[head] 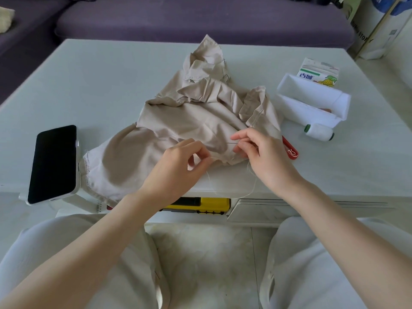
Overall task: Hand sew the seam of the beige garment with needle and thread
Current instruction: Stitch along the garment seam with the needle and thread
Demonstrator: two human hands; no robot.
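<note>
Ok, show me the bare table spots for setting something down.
Widest: the far-left stretch of the table, beyond the phone and left of the beige garment. Also the near-right strip before the thread spool. Crowded: white box, carton, red tool.

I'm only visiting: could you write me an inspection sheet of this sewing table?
Surface: pale table, garment overhanging its near edge.
Job's things: beige garment crumpled mid-table; needle between the hands; thread trailing off the edge.
Clutter: dark phone left; white spool, white box, carton, red tool right.
Hands: left hand pinches the thread; right hand pinches the needle.
Cables: nothing seen.
Surroundings: purple sofa behind; yellow tool under the table.
</note>
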